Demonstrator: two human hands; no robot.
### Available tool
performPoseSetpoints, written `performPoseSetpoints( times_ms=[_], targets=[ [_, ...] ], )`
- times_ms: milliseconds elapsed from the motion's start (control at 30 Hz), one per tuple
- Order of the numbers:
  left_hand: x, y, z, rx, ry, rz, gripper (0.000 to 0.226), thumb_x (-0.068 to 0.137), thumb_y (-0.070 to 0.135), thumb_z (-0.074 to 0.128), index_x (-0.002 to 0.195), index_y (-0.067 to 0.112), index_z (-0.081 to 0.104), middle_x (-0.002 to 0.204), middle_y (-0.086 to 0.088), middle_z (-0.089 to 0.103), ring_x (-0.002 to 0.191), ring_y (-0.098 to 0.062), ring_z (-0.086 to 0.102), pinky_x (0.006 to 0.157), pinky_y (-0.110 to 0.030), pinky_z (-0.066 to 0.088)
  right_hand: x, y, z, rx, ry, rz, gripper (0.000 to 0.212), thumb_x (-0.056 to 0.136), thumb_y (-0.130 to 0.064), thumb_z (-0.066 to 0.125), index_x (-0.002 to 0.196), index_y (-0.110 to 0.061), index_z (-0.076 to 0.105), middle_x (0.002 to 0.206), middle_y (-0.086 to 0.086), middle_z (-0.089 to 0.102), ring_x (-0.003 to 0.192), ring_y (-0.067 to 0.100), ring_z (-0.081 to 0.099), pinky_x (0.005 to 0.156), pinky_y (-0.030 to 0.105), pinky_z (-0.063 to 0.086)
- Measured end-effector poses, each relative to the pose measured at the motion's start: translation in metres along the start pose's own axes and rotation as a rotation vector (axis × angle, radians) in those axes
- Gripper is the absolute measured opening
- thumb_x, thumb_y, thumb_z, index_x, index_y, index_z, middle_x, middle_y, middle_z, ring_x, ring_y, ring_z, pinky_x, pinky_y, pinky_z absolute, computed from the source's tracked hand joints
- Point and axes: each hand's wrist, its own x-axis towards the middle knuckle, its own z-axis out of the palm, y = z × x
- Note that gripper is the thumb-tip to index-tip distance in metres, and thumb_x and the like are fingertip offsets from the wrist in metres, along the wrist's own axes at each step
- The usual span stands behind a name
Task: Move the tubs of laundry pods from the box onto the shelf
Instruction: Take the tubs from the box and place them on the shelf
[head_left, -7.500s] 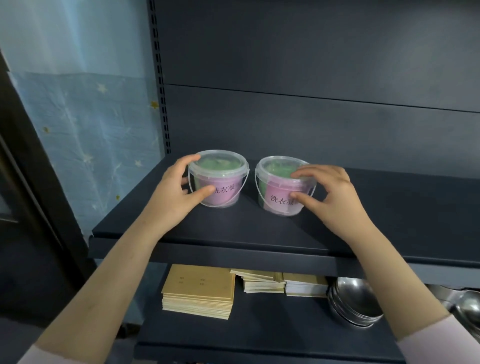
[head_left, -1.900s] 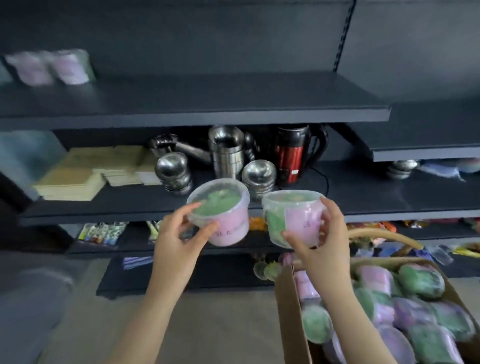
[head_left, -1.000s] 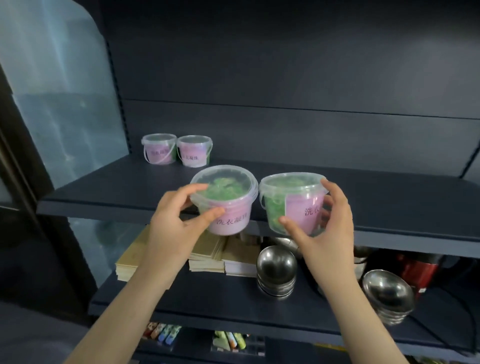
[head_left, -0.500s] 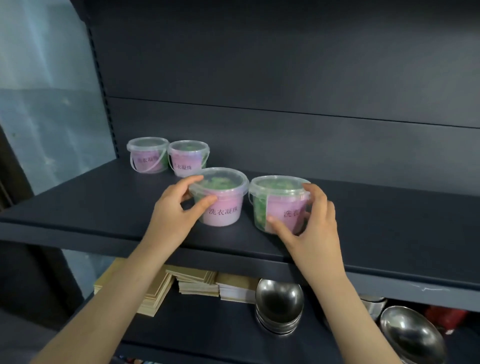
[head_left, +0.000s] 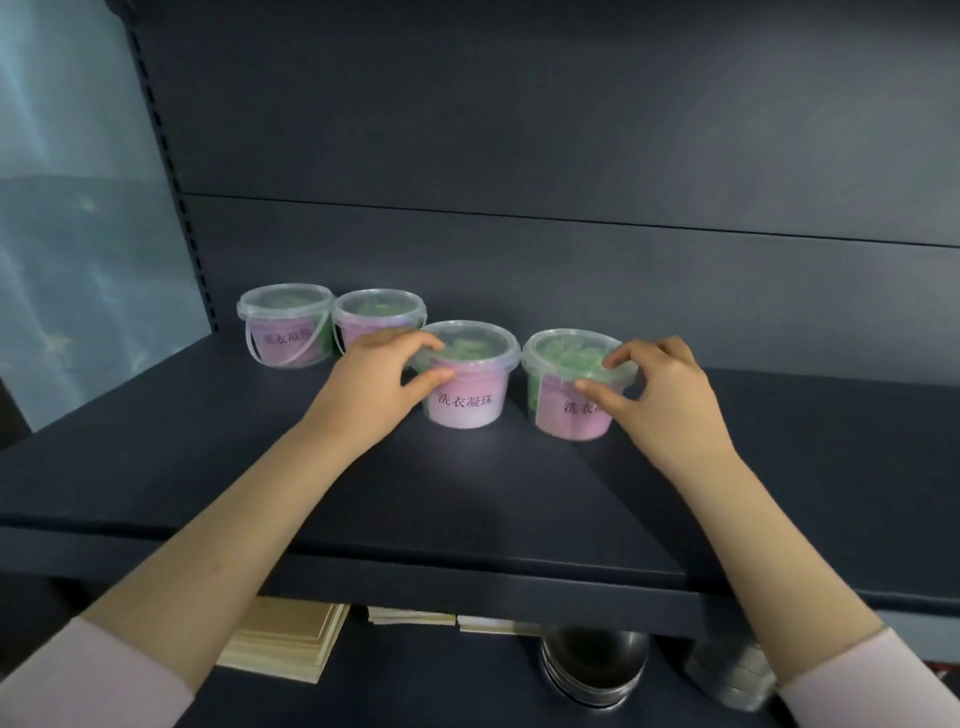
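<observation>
- Nearest, on the lower shelf under the working one: a stack of tan booklets (head_left: 291, 644) at left and nested steel bowls (head_left: 595, 667) at right. Not part of the task.
- Dark upper shelf (head_left: 467, 499): front area bare; both forearms reach over its edge.
- Left hand (head_left: 371, 387) grips the left tub (head_left: 466, 374) at its lid rim, thumb on the pink label side, fingers (head_left: 426, 339) curled over the clear lid. Tub base sits flat on the shelf.
- Right hand (head_left: 662, 395) likewise closed on the right tub (head_left: 574, 384), thumb at the front wall, fingertips on the lid edge. This tub also rests on the shelf, just beside the left one, a small gap between.
- Change: a second ago both tubs were carried in the air in front of the shelf; half a second ago they were near its front. Now they are set down further in.
- Farthest: two earlier tubs (head_left: 332, 326) stand side by side near the back left upright, behind the left hand.
- Judgement: this pair is placed; only release remains. Four tubs on the shelf; the box is out of view.
</observation>
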Motion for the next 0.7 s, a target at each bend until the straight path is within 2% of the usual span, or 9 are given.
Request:
performPoseSetpoints(
  times_ms=[67,167,267,333,467,533,633,700],
  targets=[
    [0.019,-0.005,0.003,0.078,-0.004,0.030,0.034,0.086,0.043,0.065,0.114,0.023,0.066,0.119,0.002,0.064,0.116,-0.020,0.054,0.096,-0.033,0.041,0.018,-0.002,0.007,-0.035,-0.042,0.037,0.042,0.074,-0.046,0.079,0.102,-0.017,0.067,0.104,0.004,0.049,0.078,0.021,0.055,0.077,0.029,0.046],
    [0.043,-0.012,0.010,0.177,-0.024,0.027,0.034,0.087,0.044,0.064,0.114,0.024,0.068,0.126,0.002,0.059,0.123,-0.023,0.046,0.101,-0.035,0.033,0.043,0.000,0.015,-0.047,-0.108,0.073,0.038,0.077,-0.039,0.078,0.107,-0.017,0.067,0.109,0.005,0.047,0.083,0.021,0.056,0.080,0.025,0.042],
    [0.062,-0.016,0.017,0.251,-0.035,0.061,0.036,0.089,0.046,0.061,0.114,0.023,0.068,0.121,0.003,0.063,0.119,-0.023,0.047,0.100,-0.034,0.033,0.063,0.006,0.020,-0.069,-0.160,0.091,0.029,0.083,-0.030,0.073,0.110,-0.019,0.068,0.111,0.005,0.046,0.088,0.021,0.054,0.081,0.021,0.035],
    [0.067,-0.017,0.023,0.269,-0.010,0.078,0.035,0.089,0.046,0.061,0.114,0.022,0.067,0.117,0.002,0.065,0.117,-0.024,0.048,0.098,-0.035,0.035,0.074,0.010,0.024,-0.092,-0.173,0.101,0.027,0.083,-0.030,0.073,0.108,-0.019,0.069,0.113,0.007,0.048,0.089,0.018,0.050,0.082,0.022,0.035],
    [0.067,-0.024,0.034,0.281,0.040,0.092,0.036,0.091,0.042,0.060,0.118,0.019,0.066,0.120,0.001,0.067,0.121,-0.025,0.048,0.101,-0.037,0.035,0.081,0.015,0.033,-0.057,-0.115,0.104,0.025,0.080,-0.031,0.077,0.101,-0.021,0.071,0.110,0.005,0.050,0.084,0.018,0.055,0.080,0.022,0.036],
    [0.069,-0.029,0.036,0.275,0.039,0.085,0.036,0.091,0.040,0.060,0.119,0.018,0.066,0.123,0.000,0.066,0.128,-0.026,0.044,0.105,-0.041,0.033,0.080,0.020,0.039,-0.013,-0.071,0.099,0.024,0.080,-0.030,0.077,0.102,-0.021,0.071,0.111,0.004,0.051,0.077,0.019,0.061,0.077,0.017,0.037],
    [0.071,-0.032,0.037,0.210,0.055,0.070,0.031,0.090,0.034,0.063,0.117,0.019,0.067,0.121,0.002,0.067,0.131,-0.028,0.043,0.107,-0.045,0.031,0.078,0.026,0.045,0.021,-0.027,0.094,0.023,0.079,-0.029,0.078,0.100,-0.022,0.072,0.112,0.002,0.053,0.077,0.017,0.063,0.072,0.006,0.035],
    [0.070,-0.031,0.040,0.186,0.081,0.109,0.023,0.089,0.026,0.065,0.110,0.016,0.069,0.115,0.001,0.070,0.126,-0.032,0.047,0.104,-0.048,0.036,0.078,0.028,0.047,0.050,-0.009,0.088,0.022,0.078,-0.028,0.079,0.098,-0.022,0.072,0.111,0.002,0.053,0.078,0.017,0.064,0.074,0.007,0.037]
  ],
)
